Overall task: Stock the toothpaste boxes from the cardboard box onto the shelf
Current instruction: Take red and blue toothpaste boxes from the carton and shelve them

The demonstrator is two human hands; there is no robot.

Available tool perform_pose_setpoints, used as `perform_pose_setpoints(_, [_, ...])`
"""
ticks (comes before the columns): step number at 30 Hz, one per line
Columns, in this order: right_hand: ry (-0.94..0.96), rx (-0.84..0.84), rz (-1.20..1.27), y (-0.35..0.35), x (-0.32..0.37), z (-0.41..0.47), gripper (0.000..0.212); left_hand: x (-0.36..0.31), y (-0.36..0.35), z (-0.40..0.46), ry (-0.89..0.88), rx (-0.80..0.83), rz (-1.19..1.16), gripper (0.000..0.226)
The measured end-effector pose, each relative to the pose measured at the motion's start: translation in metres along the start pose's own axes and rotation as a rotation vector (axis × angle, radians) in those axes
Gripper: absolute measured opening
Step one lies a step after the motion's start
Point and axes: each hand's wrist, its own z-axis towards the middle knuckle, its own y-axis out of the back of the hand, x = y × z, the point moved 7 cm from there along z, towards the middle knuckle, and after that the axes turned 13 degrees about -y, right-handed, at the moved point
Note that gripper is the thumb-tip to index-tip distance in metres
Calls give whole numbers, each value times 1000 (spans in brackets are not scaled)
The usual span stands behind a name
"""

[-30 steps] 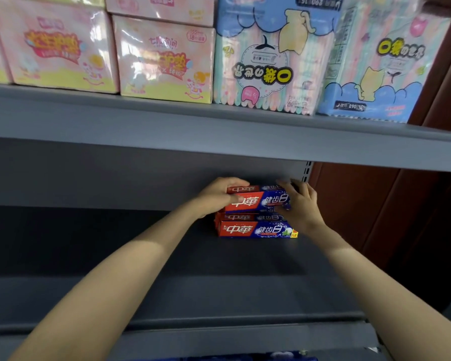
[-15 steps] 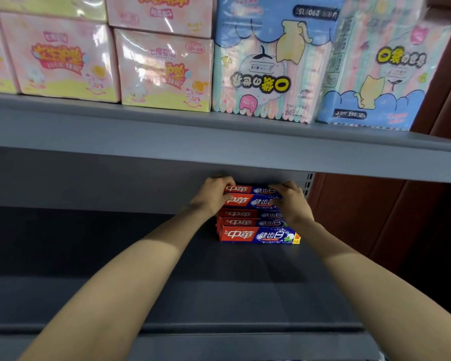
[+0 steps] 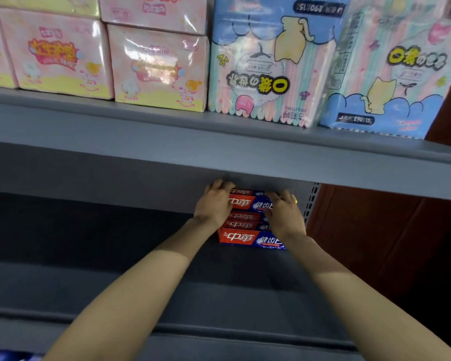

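The person is setting the top toothpaste box (image 3: pixel 250 202) on the stack at the back right of the shelf (image 3: pixel 167 290). Left hand (image 3: pixel 214 204) & right hand (image 3: pixel 284 213) are gripping its 2 ends. Next, prob. letting go and getting another box; cardboard box isn't showing.

Toothpaste boxes (image 3: pixel 248 238) stacked at the shelf's (image 3: pixel 115 290) back right — tissue packs (image 3: pixel 261 63) on the shelf above.

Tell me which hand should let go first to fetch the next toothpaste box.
Probably the left hand: it only grips the red end of the top red-and-blue toothpaste box, with bare grey shelf beside it. The right hand sits close to the perforated upright.
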Motion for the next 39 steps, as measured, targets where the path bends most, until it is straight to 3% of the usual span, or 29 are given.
perform_pose_setpoints(5, [92,61,136,3,49,-33,32,-6,25,-31,-61,27,254,36])
perform_pose_setpoints(9, [136,116,176,-3,96,-65,32,9,67,-77,-15,14,348,30])
perform_pose_setpoints(13, [174,183,215,-14,167,-125,29,43,119,-152,93,-45,331,27])
perform_pose_setpoints(18, [366,161,197,-33,289,-237,27,107,191,-285,108,-102,377,23])
perform_pose_setpoints(28, [467,430,215,-127,533,-440,27,276,336,-549,488,-26,438,24])
perform_pose_setpoints(39, [660,844,221,-279,774,-623,32,488,425,-800,960,127,465,28])
